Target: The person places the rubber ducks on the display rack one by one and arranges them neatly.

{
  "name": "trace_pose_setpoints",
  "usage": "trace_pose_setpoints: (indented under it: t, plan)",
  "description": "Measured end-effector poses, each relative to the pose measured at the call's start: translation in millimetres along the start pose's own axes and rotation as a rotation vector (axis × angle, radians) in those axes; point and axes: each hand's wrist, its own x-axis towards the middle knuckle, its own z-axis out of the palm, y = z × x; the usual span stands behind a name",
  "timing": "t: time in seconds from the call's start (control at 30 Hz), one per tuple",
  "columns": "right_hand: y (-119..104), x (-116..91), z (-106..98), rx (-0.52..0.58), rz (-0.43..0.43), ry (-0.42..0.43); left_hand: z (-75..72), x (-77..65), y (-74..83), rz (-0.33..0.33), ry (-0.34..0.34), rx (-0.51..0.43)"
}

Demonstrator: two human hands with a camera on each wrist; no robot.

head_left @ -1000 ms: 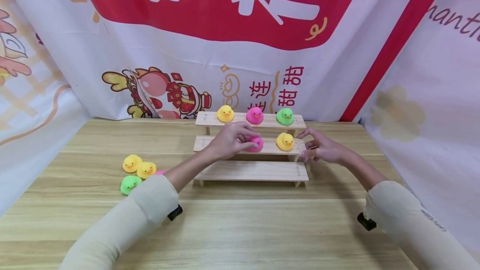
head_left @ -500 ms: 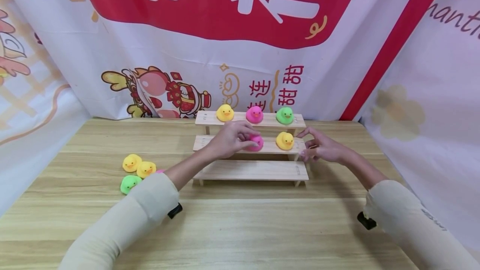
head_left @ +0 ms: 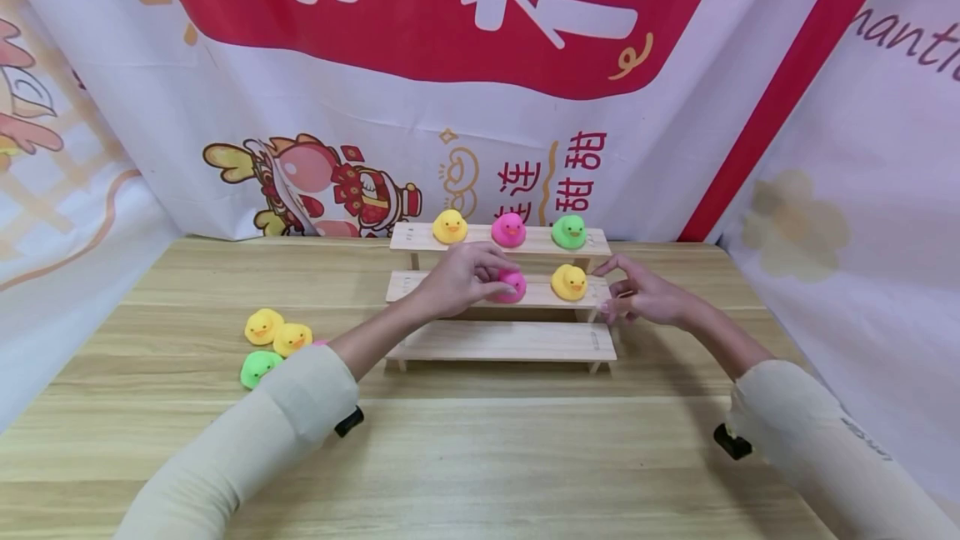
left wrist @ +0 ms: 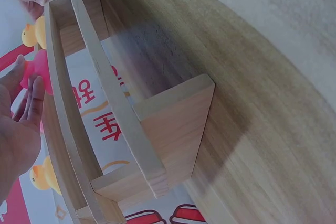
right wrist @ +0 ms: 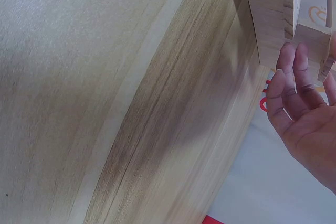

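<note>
On the middle tier of a three-tier wooden stand [head_left: 498, 342], a pink rubber duck [head_left: 513, 287] is pinched between the thumb and fingers of my left hand [head_left: 461, 280]. The left wrist view shows the pink duck [left wrist: 38, 72] at the board's edge, with fingertips on both sides. A yellow duck [head_left: 569, 282] sits to its right on the same tier. My right hand [head_left: 647, 294] is at the stand's right end, fingers loosely bent. From the right wrist, the fingertips of that hand [right wrist: 310, 124] are right at the board ends.
Yellow [head_left: 450, 227], pink [head_left: 510, 230] and green [head_left: 569, 232] ducks line the top tier. At left on the wooden table [head_left: 495, 457] lie two yellow ducks [head_left: 292, 340], a green duck [head_left: 259, 368] and a pink one mostly hidden by my left sleeve. A printed cloth [head_left: 360, 107] hangs behind.
</note>
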Motion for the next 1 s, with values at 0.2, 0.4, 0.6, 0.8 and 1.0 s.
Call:
trace_pose_setpoints:
  t: [0.2, 0.4, 0.6, 0.8, 1.0]
  plan:
    - [1, 0, 0, 0.004, -0.004, -0.004, -0.3, 0.0, 0.0, -0.017, -0.009, 0.007]
    - [1, 0, 0, 0.009, -0.004, -0.003, -3.5, -1.8, 0.9, -0.034, -0.023, -0.001]
    - [0, 0, 0, 0.010, -0.002, 0.000, -12.5, -8.5, 1.0, 0.006, 0.023, 0.007]
    - [0, -1, 0, 0.010, 0.004, 0.003, -26.3, -21.2, -0.8, 0.057, 0.044, 0.002]
    - [1, -1, 1, 0.011, -0.005, -0.001, -46.9, -36.7, -2.5, 0.019, 0.011, -0.019]
